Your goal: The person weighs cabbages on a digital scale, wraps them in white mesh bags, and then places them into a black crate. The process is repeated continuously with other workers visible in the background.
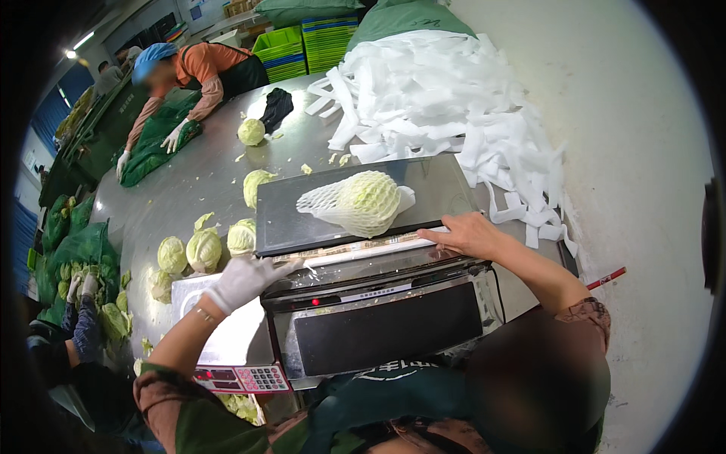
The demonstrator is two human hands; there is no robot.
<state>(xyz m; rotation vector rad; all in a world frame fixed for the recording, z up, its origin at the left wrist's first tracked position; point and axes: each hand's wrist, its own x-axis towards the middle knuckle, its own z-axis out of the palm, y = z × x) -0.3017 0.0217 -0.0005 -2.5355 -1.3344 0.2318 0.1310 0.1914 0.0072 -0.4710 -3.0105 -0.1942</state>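
My left hand [241,282], in a white glove, is at the left end of a roll of printed plastic film [351,249] on a wrapping machine [385,289]. Bare, my right hand [471,234] is at the film's right end. Both hands appear to pinch the film, though the fingertips are partly hidden. Just beyond the roll, a cabbage [371,198] in a white foam net sleeve lies on the machine's dark flat top [283,215]. On the near side is a black heating plate [391,320], and a red light glows beside it.
A scale [227,335] with a keypad stands at left. Loose cabbages [203,249] lie beyond it. White foam net sleeves [425,85] are heaped at the back right. Across the steel table [210,164], a co-worker [207,68] handles a green mesh sack [150,144]. Another person's gloved hands [82,286] are at far left.
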